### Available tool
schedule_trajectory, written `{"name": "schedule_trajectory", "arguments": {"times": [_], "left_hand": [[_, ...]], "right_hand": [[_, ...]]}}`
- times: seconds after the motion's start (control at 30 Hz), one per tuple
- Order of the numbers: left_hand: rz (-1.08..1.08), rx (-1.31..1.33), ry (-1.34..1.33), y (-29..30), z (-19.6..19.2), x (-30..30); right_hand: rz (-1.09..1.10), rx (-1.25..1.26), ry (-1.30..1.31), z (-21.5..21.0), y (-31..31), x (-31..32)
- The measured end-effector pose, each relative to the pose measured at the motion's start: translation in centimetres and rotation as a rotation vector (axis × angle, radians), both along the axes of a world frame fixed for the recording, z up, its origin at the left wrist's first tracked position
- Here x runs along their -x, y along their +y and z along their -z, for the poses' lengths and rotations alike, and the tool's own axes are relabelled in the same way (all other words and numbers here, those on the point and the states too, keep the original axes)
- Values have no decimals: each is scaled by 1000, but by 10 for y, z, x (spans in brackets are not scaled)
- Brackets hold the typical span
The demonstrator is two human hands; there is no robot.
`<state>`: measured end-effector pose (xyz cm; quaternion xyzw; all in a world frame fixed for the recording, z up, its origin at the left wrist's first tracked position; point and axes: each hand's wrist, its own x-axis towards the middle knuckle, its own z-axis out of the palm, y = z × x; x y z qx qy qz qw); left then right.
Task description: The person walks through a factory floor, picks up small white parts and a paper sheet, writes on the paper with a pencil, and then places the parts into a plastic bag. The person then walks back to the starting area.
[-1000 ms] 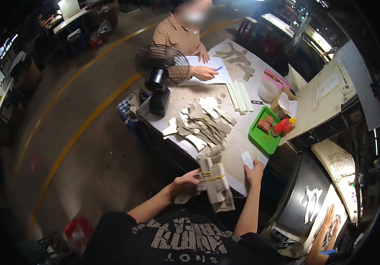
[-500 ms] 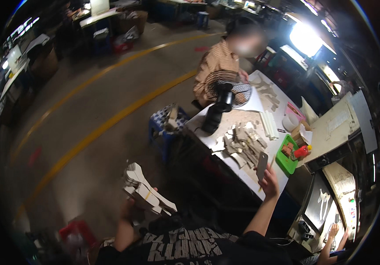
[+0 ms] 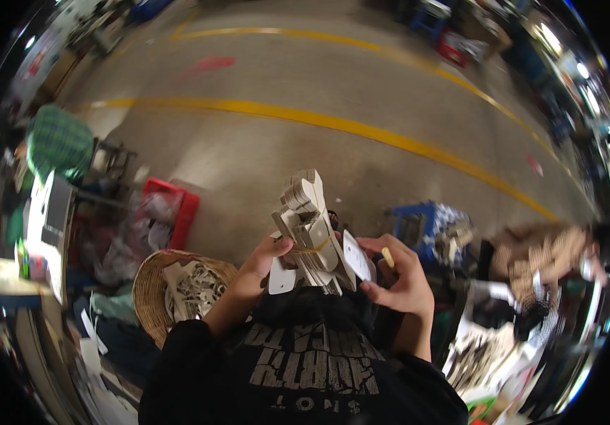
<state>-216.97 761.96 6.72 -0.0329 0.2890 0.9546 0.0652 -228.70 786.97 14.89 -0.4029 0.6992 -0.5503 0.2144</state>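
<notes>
Right fingers [image 3: 375,244] hold white tag [image 3: 355,256] — lettering [image 3: 313,360] across black shirt [image 3: 199,372].

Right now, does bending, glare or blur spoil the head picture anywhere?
Head view: the yellow line bows through the fisheye lens; head view, upper right: a lamp glares white; head view, right rim: the co-worker looks smeared; head view, centre: the bundle reads clearer.

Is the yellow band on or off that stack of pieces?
On: the yellow band stretches across the stack of pale pieces held in the left hand.
</notes>
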Motion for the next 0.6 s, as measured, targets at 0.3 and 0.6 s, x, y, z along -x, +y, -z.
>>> {"name": "schedule_trajectory", "arguments": {"times": [0.3,0.6], "left_hand": [[-448,121,-104,-141,-40,86],[-988,120,-44,-299,-16,123]], "right_hand": [[-446,-124,117,-17,-209,172],[-818,-35,134,-11,-478,254]]}}
